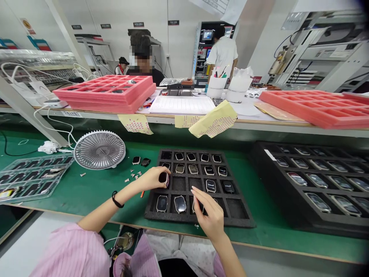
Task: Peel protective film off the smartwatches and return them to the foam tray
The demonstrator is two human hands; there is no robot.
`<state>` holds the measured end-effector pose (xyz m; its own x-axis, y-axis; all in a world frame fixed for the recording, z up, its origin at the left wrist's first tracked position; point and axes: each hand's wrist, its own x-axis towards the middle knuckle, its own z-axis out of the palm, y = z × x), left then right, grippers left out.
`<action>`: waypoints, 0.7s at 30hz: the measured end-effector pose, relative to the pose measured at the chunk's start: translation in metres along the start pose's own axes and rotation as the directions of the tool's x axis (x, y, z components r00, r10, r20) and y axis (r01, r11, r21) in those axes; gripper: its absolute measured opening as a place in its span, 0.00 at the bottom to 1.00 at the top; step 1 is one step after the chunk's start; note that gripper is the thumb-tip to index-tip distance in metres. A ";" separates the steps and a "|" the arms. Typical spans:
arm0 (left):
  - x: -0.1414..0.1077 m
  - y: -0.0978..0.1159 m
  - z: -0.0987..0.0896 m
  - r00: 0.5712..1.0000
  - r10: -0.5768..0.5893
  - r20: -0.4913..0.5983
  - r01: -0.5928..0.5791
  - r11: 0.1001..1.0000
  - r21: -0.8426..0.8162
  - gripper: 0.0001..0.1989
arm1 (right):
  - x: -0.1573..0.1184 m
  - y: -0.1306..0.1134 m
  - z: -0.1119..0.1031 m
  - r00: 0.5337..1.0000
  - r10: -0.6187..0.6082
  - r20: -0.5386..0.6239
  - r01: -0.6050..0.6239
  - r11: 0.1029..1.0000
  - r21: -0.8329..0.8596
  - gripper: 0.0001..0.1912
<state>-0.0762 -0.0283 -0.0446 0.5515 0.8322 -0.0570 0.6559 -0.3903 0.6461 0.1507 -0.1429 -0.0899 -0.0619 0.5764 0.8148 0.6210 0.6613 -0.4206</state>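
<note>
A watch (163, 177) with a dark screen stands tilted at the fingertips of the left hand (152, 179), whose thumb and fingers pinch it by the edges over the leftmost column of a black foam tray (238, 207); the fingers mask part of its case, and whether its lower edge touches the foam cannot be told. The right hand (211, 215) reaches over the tray with its fingers extended close together and the thumb slightly apart; beneath them lies a partly covered watch (195, 209), and contact with it cannot be judged. Just beyond the right fingertips, away from the wearer, sits a silver-cased watch (193, 169); to their right, a watch with a lit screen (210, 186) bears a white marking too small to read. Left of the left fingers, small pale scraps (137, 176) are strewn near two loose dark-faced pieces (136, 160), with a grey fan (99, 150) farther out above the forearm. Well to the right of the right fingers, a deeper black tray (268, 181) of watches is cut off by the frame's edge; a clear tray (62, 169), far left of the left fingers, is likewise cropped.
</note>
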 end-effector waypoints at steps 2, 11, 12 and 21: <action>-0.003 0.002 -0.003 0.998 -0.058 -0.033 0.047 0.959 -0.281 0.23 | 0.007 0.000 0.003 1.000 0.000 0.016 0.000 1.000 0.013 0.20; -0.017 0.028 0.041 0.992 -0.058 0.115 0.118 0.058 -0.991 0.25 | 0.026 -0.009 0.021 0.993 -0.096 0.070 0.085 0.985 0.151 0.26; -0.018 0.030 0.045 0.992 -0.034 0.118 0.118 0.008 -0.993 0.24 | 0.026 -0.010 0.020 0.993 -0.102 0.053 0.093 0.985 0.146 0.26; -0.021 0.042 0.061 0.988 -0.017 0.156 0.154 -0.112 -0.982 0.23 | 0.031 -0.017 0.012 0.997 -0.067 -0.026 0.070 0.991 0.117 0.23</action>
<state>-0.0288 -0.0862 -0.0629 0.6140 0.7670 -0.1864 -0.4951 0.5581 0.6659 0.1291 -0.1310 -0.0624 -0.0834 0.5178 0.8514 0.5193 0.7518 -0.4064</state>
